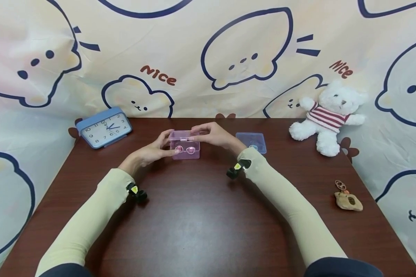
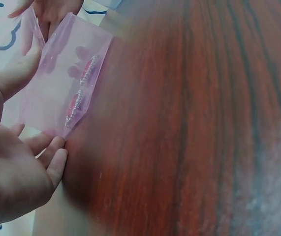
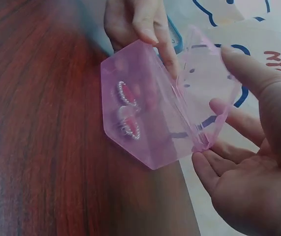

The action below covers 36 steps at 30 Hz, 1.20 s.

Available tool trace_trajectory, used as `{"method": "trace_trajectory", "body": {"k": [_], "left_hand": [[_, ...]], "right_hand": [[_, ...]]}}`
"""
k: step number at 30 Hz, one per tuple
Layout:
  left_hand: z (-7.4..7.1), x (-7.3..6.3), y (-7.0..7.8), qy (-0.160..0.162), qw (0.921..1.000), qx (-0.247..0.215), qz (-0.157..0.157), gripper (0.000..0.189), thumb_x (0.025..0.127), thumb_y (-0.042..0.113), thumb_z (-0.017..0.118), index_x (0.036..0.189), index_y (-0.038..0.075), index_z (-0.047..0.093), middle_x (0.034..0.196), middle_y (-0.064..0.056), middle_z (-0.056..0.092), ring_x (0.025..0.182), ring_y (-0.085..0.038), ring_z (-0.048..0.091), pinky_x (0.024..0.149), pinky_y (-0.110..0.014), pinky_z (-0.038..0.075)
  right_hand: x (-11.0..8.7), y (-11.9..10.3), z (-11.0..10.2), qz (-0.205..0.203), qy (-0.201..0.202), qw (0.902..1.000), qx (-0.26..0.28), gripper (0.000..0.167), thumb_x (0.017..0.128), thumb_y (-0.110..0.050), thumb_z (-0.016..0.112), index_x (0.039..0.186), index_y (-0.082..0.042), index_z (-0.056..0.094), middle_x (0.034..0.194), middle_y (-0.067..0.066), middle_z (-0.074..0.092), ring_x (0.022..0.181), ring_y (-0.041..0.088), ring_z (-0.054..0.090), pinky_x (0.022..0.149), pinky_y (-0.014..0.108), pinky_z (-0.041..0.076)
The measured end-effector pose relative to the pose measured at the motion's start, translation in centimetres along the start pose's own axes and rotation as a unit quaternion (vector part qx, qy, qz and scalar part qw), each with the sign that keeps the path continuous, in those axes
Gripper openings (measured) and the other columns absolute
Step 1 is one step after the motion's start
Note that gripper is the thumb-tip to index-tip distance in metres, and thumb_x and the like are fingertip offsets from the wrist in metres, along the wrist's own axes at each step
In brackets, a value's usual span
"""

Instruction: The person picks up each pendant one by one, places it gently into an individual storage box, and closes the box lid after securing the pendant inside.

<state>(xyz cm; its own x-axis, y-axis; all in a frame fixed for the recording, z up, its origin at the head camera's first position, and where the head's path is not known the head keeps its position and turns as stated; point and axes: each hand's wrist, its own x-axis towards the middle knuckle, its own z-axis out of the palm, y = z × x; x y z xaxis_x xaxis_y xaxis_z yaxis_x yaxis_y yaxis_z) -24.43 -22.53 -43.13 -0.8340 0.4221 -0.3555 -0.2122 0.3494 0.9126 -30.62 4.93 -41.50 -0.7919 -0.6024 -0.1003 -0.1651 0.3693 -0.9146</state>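
A small see-through pink plastic box [image 1: 185, 155] sits on the table with its hinged lid [image 1: 180, 134] raised. Inside lie two pink oval ornaments [image 3: 127, 94] rimmed with tiny white beads; their exact kind cannot be told. My left hand [image 1: 149, 153] grips the box by its left side, thumb at the front and fingers behind. From the right, my right hand [image 1: 213, 135] holds the lid between thumb and fingers. In the right wrist view, the right fingers [image 3: 238, 120] are partly seen through the lid.
A flat blue translucent case [image 1: 251, 141] lies just behind my right wrist. At the back left stands a blue clock [image 1: 105, 129]. A white teddy bear [image 1: 327, 115] sits at the back right, with a plush keychain [image 1: 348, 201] on the table's right side.
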Motion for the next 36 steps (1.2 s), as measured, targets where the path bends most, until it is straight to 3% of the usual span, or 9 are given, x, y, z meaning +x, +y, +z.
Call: {"method": "trace_trajectory", "body": {"k": [6, 12, 20, 25, 29, 31, 33, 34, 36], "left_hand": [[-0.3, -0.3, -0.6, -0.036, 0.9992, -0.013, 0.005, 0.094, 0.104, 0.032, 0.059, 0.162, 0.037, -0.015, 0.174, -0.012, 0.001, 0.16, -0.04, 0.001, 0.124, -0.071, 0.0], [-0.1, -0.3, -0.7, -0.017, 0.9998, 0.008, 0.004, 0.084, 0.103, 0.057, 0.049, 0.163, 0.044, -0.009, 0.175, -0.008, -0.006, 0.162, -0.035, -0.008, 0.124, -0.072, -0.001], [0.2, -0.2, -0.7, -0.007, 0.9999, 0.009, 0.005, 0.089, 0.102, 0.051, 0.056, 0.164, 0.042, -0.007, 0.175, -0.009, -0.001, 0.162, -0.035, -0.003, 0.124, -0.071, 0.001], [0.5, 0.6, -0.5, -0.012, 0.9997, 0.011, 0.016, 0.092, 0.101, 0.05, 0.059, 0.164, 0.04, -0.008, 0.174, -0.01, 0.005, 0.161, -0.036, 0.004, 0.126, -0.069, 0.005], [0.3, 0.6, -0.6, 0.001, 0.9994, 0.024, 0.027, 0.091, 0.102, 0.046, 0.059, 0.165, 0.036, -0.007, 0.173, -0.014, 0.008, 0.16, -0.039, 0.007, 0.125, -0.07, 0.007], [0.5, 0.4, -0.6, 0.023, 0.998, 0.041, 0.043, 0.089, 0.103, 0.045, 0.057, 0.166, 0.031, -0.005, 0.173, -0.016, 0.01, 0.16, -0.041, 0.009, 0.125, -0.07, 0.009], [0.7, 0.0, -0.5, 0.072, 0.9915, 0.077, 0.076, 0.086, 0.104, 0.046, 0.055, 0.167, 0.026, 0.001, 0.173, -0.018, 0.011, 0.159, -0.042, 0.013, 0.124, -0.069, 0.015], [0.8, -0.2, -0.3, 0.104, 0.9844, 0.103, 0.098, 0.084, 0.104, 0.047, 0.055, 0.167, 0.024, 0.004, 0.173, -0.017, 0.011, 0.159, -0.042, 0.014, 0.124, -0.069, 0.017], [1.1, -1.0, 0.5, 0.176, 0.9629, 0.149, 0.141, 0.082, 0.102, 0.049, 0.057, 0.166, 0.025, 0.014, 0.174, -0.013, 0.01, 0.16, -0.039, 0.014, 0.124, -0.069, 0.018]], "right_hand": [[-0.1, 0.4, 1.0, -0.05, -0.019, 0.996, -0.072, 0.046, 0.088, -0.025, 0.083, 0.131, -0.012, 0.072, 0.151, 0.009, 0.056, 0.138, 0.029, 0.056, 0.115, 0.044, 0.047], [-0.2, 0.7, 1.6, -0.068, -0.01, 0.9896, -0.126, 0.053, 0.083, -0.029, 0.087, 0.131, -0.012, 0.071, 0.153, 0.008, 0.052, 0.134, 0.027, 0.055, 0.111, 0.042, 0.051], [-0.6, 1.0, 1.9, -0.078, -0.001, 0.9854, -0.151, 0.055, 0.082, -0.031, 0.088, 0.131, -0.014, 0.071, 0.154, 0.007, 0.049, 0.133, 0.026, 0.055, 0.107, 0.04, 0.054], [-1.0, 1.2, 1.5, -0.083, 0.008, 0.9832, -0.163, 0.053, 0.083, -0.028, 0.087, 0.132, -0.013, 0.07, 0.154, 0.007, 0.048, 0.132, 0.026, 0.055, 0.105, 0.041, 0.055], [-1.4, 1.0, 1.7, -0.098, -0.001, 0.9712, -0.217, 0.056, 0.088, -0.036, 0.083, 0.138, -0.016, 0.067, 0.159, 0.01, 0.043, 0.142, 0.029, 0.048, 0.114, 0.048, 0.048], [-1.9, 0.9, 1.8, -0.109, -0.008, 0.9605, -0.256, 0.061, 0.089, -0.043, 0.079, 0.142, -0.019, 0.063, 0.163, 0.012, 0.038, 0.148, 0.031, 0.042, 0.118, 0.051, 0.043], [-2.8, 0.7, 1.8, -0.118, -0.014, 0.9493, -0.291, 0.065, 0.091, -0.049, 0.075, 0.147, -0.021, 0.059, 0.167, 0.012, 0.034, 0.153, 0.032, 0.035, 0.12, 0.053, 0.039], [-3.4, 0.3, 1.6, -0.122, -0.016, 0.9456, -0.301, 0.067, 0.091, -0.051, 0.074, 0.149, -0.022, 0.057, 0.168, 0.011, 0.031, 0.156, 0.032, 0.032, 0.121, 0.054, 0.038], [-4.6, -0.4, 1.1, -0.13, -0.013, 0.9396, -0.316, 0.069, 0.092, -0.055, 0.071, 0.151, -0.023, 0.054, 0.17, 0.008, 0.03, 0.158, 0.031, 0.028, 0.122, 0.054, 0.036]]}}
